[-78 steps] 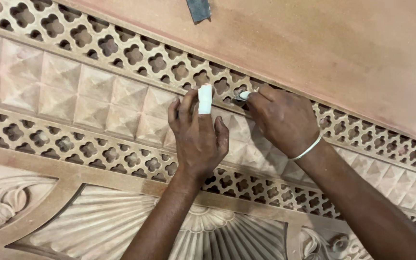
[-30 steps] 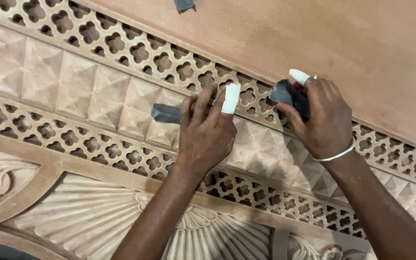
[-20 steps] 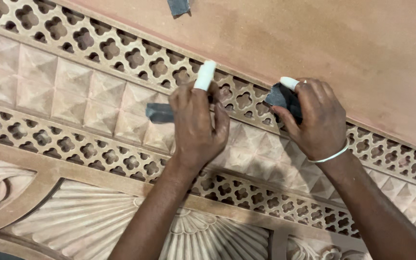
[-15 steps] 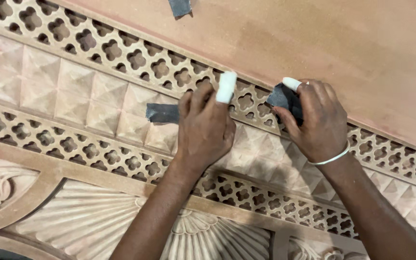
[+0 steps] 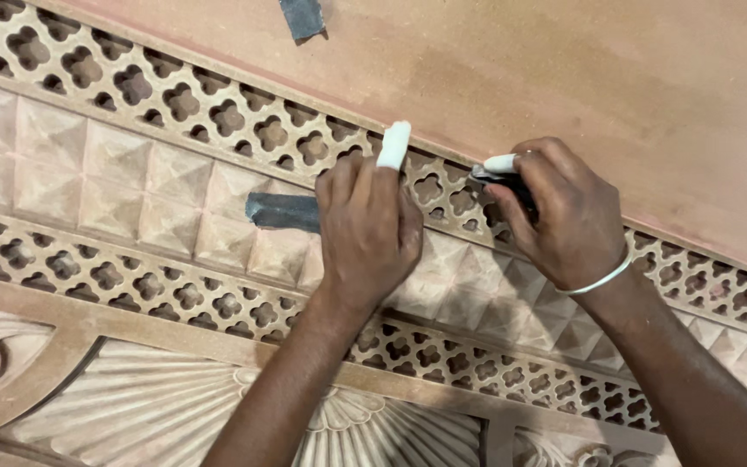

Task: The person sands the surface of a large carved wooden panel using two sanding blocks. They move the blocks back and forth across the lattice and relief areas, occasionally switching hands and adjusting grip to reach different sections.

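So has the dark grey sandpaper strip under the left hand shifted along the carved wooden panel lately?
Cannot tell: the strip shows left of the left hand throughout, on the pyramid row; camera drift masks any shift.

I am looking down on a broad carved wooden panel (image 5: pixel 88 182) filling the view: pierced lattice bands, a row of raised pyramid studs, fan-shaped fluting below. Plain reddish board (image 5: pixel 564 69) is lying along the top, soft even light falling across it.
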